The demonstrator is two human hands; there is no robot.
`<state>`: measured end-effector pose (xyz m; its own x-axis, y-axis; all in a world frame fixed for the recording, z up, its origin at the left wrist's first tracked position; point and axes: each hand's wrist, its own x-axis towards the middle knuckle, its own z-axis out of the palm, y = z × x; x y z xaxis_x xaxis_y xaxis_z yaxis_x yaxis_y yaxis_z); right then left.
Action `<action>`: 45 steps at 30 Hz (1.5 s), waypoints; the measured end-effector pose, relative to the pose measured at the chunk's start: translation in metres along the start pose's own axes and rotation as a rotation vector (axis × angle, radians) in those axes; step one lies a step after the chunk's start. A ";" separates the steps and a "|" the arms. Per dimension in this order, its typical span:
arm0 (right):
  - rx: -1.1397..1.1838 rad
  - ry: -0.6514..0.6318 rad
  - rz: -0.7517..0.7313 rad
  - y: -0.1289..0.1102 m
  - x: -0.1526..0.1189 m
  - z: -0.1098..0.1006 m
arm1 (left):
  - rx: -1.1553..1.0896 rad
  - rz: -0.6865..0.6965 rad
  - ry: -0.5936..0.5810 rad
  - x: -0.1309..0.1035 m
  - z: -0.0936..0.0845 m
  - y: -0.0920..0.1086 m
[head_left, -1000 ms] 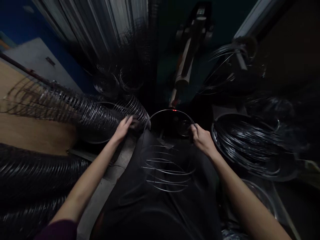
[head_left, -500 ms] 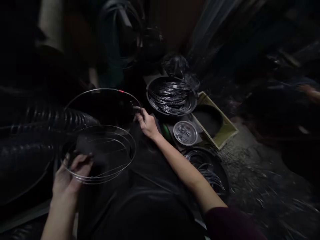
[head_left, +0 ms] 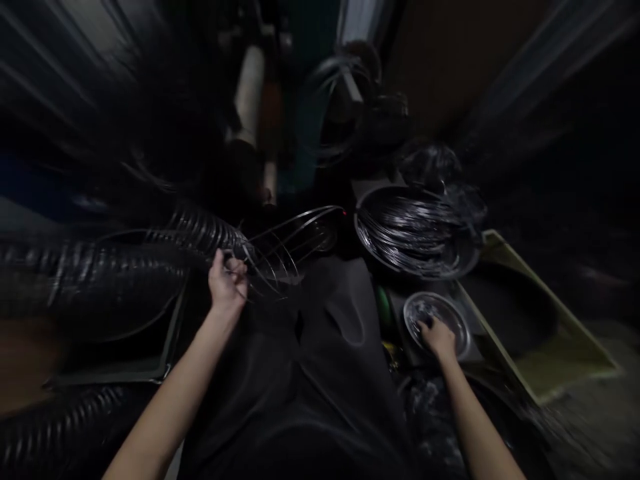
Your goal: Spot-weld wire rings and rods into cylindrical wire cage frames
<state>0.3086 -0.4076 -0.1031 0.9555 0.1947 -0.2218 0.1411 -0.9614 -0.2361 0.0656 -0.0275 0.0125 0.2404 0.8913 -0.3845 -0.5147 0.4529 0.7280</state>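
My left hand [head_left: 227, 280] is closed around thin metal wire hoops [head_left: 300, 217], which fan out to its right above the dark cloth over my lap. A small red glint shows near the hoops' far end. On the right, my right hand [head_left: 441, 339] reaches into a small round metal dish [head_left: 464, 323] of tiny metal pieces. Its fingertips are bunched together among the pieces; whether they grip any is hidden.
Behind the dish stands a large basin [head_left: 367, 250] heaped with shiny wire. A yellow crate [head_left: 585, 367] is at the right, with a dark round shape inside. Stacked dark coils [head_left: 205, 230] lie at the left. Machinery with a pale cylinder [head_left: 250, 93] is ahead.
My right hand has let go of the wire hoop and moved down into the dish. My left hand has turned the hoops toward edge-on. The view has swung left.
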 end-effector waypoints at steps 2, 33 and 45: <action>-0.053 -0.010 0.067 0.002 0.002 0.004 | 0.012 0.089 -0.023 0.007 -0.001 -0.004; 1.615 -0.649 -0.095 -0.371 -0.068 -0.049 | 0.203 0.420 0.102 0.041 -0.021 0.014; 1.680 -0.632 0.050 -0.382 -0.075 -0.044 | 0.268 0.433 0.120 0.051 -0.025 0.009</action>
<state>0.1943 -0.0640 0.0454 0.6599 0.5989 -0.4538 -0.6538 0.1601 -0.7395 0.0529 0.0217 -0.0146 -0.0515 0.9964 -0.0670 -0.3138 0.0476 0.9483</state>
